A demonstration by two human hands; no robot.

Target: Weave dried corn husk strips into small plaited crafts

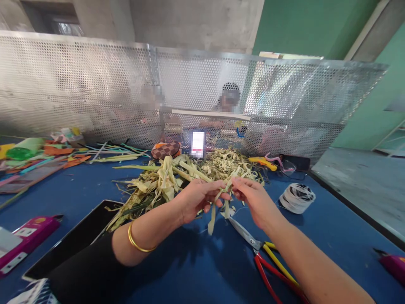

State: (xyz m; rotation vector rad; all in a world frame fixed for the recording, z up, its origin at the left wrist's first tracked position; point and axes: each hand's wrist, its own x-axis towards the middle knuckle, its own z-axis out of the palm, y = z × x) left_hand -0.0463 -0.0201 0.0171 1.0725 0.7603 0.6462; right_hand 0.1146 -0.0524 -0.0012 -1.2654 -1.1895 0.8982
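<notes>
Between my two hands is a small bunch of pale corn husk strips (212, 221), with loose ends hanging below the fingers. My left hand (201, 197) is closed on the strips from the left, thumb stretched along the top. My right hand (253, 199) pinches their upper end between thumb and fingers. Just behind the hands lie a heap of larger husks (166, 177) and a pile of husk shreds (228, 164). Scissors (251, 240) with red and yellow handles lie partly open, blades pointing toward the hands, partly hidden under my right forearm.
A spool of white twine (297, 198) stands right. A black tray (74, 236) and a purple power strip (30, 240) lie left. Coloured strips (117, 154), a checkered pouch (166, 150) and a yellow tool (264, 162) sit farther back. A perforated metal screen (202, 80) separates people behind it.
</notes>
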